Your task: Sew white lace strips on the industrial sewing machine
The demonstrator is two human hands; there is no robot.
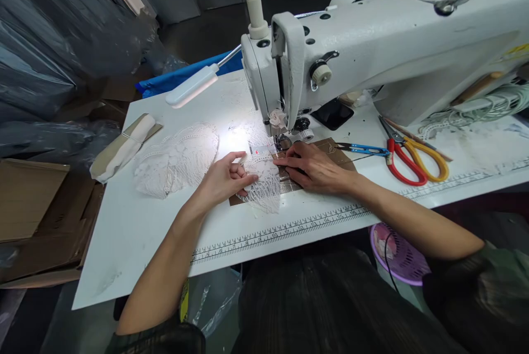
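A white sewing machine (351, 56) stands over the table, its needle area lit by a lamp. White lace fabric (264, 191) lies under my hands, just in front of the presser foot. My left hand (227, 175) is at the lace's left side, thumb and fingers pinched on its edge. My right hand (309, 166) rests at the lace's right side near the presser foot, fingertips pressed together on its edge. Beneath is a brown plate (343, 160). A larger heap of white lace (182, 158) lies left of my left hand.
Red-and-yellow-handled scissors (409, 161) and blue thread snips (363, 148) lie to the right. A rolled white cloth bundle (126, 147) is at the left. The lamp (192, 86) reaches over the table. A ruler strip (281, 232) runs along the front edge; a purple basket (400, 257) stands below.
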